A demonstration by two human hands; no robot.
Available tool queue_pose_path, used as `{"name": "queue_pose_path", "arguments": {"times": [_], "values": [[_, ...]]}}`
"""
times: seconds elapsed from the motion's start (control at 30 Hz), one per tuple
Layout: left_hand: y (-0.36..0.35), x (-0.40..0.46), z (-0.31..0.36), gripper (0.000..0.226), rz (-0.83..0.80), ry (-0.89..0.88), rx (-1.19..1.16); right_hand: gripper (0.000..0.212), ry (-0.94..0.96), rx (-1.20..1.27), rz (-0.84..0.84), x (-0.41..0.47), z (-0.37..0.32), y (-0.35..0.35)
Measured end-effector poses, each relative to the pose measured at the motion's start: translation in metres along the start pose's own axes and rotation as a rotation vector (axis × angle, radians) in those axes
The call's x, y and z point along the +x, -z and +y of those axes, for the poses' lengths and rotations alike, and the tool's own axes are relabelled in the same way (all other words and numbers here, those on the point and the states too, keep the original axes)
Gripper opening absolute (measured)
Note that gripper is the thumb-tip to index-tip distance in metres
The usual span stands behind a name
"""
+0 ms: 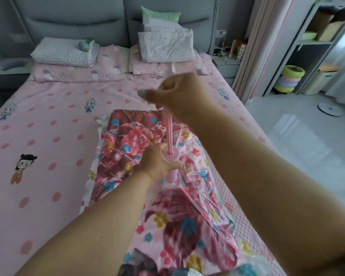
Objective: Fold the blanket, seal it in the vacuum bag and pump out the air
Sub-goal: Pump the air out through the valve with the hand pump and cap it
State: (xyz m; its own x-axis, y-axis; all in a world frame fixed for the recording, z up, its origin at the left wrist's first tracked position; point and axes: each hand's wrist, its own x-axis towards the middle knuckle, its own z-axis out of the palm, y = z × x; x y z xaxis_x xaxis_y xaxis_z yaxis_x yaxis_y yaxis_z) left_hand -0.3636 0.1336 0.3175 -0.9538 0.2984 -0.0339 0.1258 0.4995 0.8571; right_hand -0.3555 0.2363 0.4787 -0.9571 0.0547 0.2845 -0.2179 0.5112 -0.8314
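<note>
On the pink bed sheet (48, 120) I see no readable writing. Centre, my left hand (157, 162) grips the pink pump's barrel (172, 168), standing on the vacuum bag (217, 220) that holds the floral blanket (127, 136). My right hand (177, 94) clamps its handle, rod (169, 132) extended. Two pillows (64, 51) sit behind.

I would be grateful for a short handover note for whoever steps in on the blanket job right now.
Left hand grips the pink pump barrel, which stands upright on the vacuum bag.
Right hand grips the handle at the top of the plunger rod, which is drawn out of the barrel.
The floral blanket lies folded inside the bag on the bed.
Done: folding and bagging; the seal is not visible.
Left: pump on until the bag looks flat, then remove the pump.
</note>
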Motion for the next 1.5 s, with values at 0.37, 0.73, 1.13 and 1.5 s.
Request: {"name": "queue_pose_path", "arguments": {"times": [0.37, 0.73, 1.13, 1.5], "values": [[-0.003, 0.003, -0.008, 0.041, 0.022, 0.027, -0.020, 0.045, 0.053, -0.009, 0.028, -0.002, 0.000, -0.006], [-0.002, 0.006, -0.007, 0.037, 0.003, 0.022, 0.003, 0.042, 0.048, -0.047, 0.022, 0.002, 0.006, -0.005], [-0.003, 0.003, -0.005, 0.037, 0.017, 0.008, 0.018, 0.049, -0.091, -0.094, -0.013, -0.010, 0.026, -0.019], [-0.003, 0.003, -0.006, 0.038, 0.027, -0.023, 0.008, 0.048, -0.109, -0.073, -0.043, -0.011, 0.017, -0.011]]}}
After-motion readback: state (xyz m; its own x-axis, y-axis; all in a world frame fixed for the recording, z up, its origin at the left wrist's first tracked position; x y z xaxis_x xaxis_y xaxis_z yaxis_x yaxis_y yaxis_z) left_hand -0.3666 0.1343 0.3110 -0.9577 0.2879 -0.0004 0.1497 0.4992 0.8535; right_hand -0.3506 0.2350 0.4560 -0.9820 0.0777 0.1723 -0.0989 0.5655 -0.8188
